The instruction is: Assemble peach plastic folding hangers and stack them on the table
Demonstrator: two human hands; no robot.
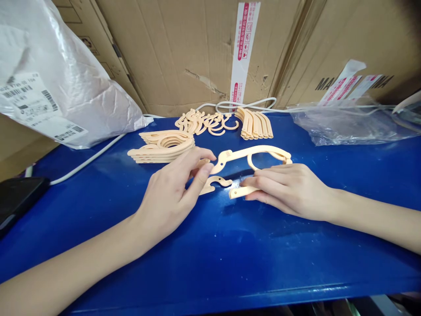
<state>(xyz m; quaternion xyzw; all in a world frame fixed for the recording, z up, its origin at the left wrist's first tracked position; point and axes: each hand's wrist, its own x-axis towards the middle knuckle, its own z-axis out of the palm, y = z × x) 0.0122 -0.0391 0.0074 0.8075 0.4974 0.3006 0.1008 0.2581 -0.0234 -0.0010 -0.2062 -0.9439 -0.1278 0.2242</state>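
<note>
On the blue table [230,245], my left hand [171,193] pinches the left end of a peach plastic hanger arm [253,153] between thumb and fingers. A small peach hook piece [215,182] lies just under that hand's fingertips. My right hand [286,188] lies flat-fingered over another peach arm piece [238,192], pressing or gripping it against the table. Both hands meet at the table's middle.
A stack of hanger arms [162,147] lies behind my left hand, loose hooks [205,123] and a row of more arm pieces [255,124] farther back. Cardboard boxes [184,52] wall the rear. A white bag [55,79] at left, clear plastic [348,125] at right, a black phone [16,199], a white cable [88,160].
</note>
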